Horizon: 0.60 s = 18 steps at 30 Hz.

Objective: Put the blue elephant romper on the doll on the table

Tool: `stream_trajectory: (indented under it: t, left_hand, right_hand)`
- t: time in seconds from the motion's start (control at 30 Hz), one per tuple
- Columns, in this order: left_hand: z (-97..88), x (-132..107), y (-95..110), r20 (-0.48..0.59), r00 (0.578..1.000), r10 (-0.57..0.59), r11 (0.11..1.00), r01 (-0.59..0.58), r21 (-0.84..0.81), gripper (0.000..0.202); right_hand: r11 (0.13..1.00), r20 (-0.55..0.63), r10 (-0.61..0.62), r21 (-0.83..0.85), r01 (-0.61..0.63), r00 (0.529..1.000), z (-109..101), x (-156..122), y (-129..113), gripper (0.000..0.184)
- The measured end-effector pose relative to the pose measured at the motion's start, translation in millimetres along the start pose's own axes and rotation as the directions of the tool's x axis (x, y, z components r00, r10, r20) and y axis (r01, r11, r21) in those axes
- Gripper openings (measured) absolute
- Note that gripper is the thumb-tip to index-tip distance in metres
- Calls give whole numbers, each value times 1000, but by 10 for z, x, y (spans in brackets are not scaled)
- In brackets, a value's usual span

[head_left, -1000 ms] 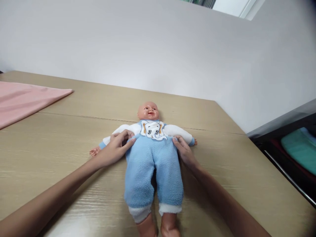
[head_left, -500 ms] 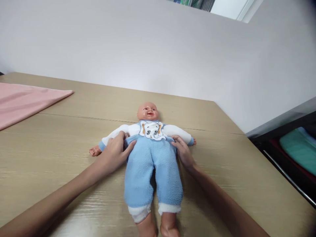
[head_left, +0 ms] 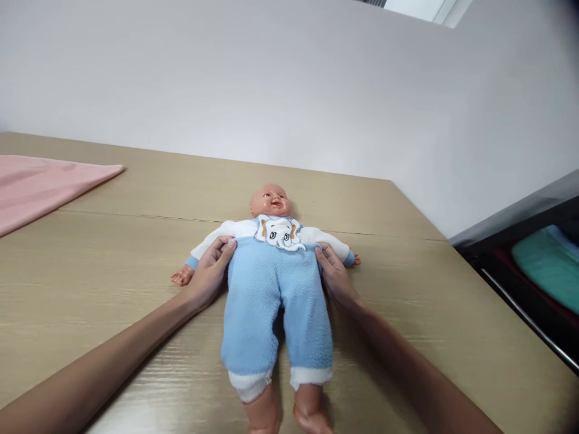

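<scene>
A baby doll lies on its back on the wooden table, head away from me and bare feet towards me. It wears a white-sleeved top with an elephant face on the chest and light blue fleece trousers with white cuffs. My left hand pinches the trousers' waistband at the doll's side, thumb on top. On the other side, my right hand grips the waistband too, its fingertips at the edge. The waistband is stretched out sideways between both hands, just below the elephant.
A pink cloth lies flat on the table at the left. Beyond the table's far edge stands a pale wall. To the right, past the table edge, a green cloth rests on something dark.
My left hand has shifted its grip to the waistband's edge and pulled it outward and slightly up. The waistband now looks straighter and tauter. My right hand has barely moved.
</scene>
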<state>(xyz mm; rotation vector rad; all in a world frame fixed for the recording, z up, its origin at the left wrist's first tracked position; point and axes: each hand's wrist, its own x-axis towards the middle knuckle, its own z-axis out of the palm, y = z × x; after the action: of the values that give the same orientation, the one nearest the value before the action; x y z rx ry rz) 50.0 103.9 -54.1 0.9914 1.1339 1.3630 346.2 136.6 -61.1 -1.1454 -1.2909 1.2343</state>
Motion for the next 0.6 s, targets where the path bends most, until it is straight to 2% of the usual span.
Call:
stream_trajectory:
  t: [0.1,0.2,0.27,0.33,0.37,0.4,0.43,0.47,0.53,0.6]
  left_hand:
    - [-40,36,48,66,997,29,986,-39,165,42]
    - [-96,8,142,170,984,52,911,-117,397,36]
    - [-153,-25,210,232,968,98,794,-217,568,34]
    - [-218,-51,270,303,939,161,601,-337,725,32]
    - [-249,-58,295,340,925,172,514,-378,770,32]
    - [-276,-61,318,366,917,158,467,-396,791,32]
    - [-295,-61,335,378,917,125,471,-390,791,32]
    - [-306,-61,347,376,923,82,522,-361,773,32]
    - [-293,-66,350,344,939,-4,684,-248,686,31]
    - [-230,-88,324,265,962,-63,836,-94,541,26]
  right_hand:
    - [994,33,-37,-106,40,999,-2,1,-21,42]
    - [985,61,-51,-161,61,997,-34,-32,-43,44]
    - [975,63,-44,-216,57,997,-84,-73,-61,43]
    - [935,62,-55,-346,73,997,-152,-124,-85,40]
    - [905,68,-69,-416,91,995,-184,-149,-97,38]
    - [880,79,-80,-464,107,994,-210,-172,-109,37]
    - [871,92,-79,-478,113,993,-226,-192,-118,36]
    - [881,102,-67,-461,107,993,-230,-208,-123,36]
    - [934,99,-12,-354,47,995,-199,-227,-118,38]
    - [981,68,62,-189,-48,996,-132,-227,-97,41]
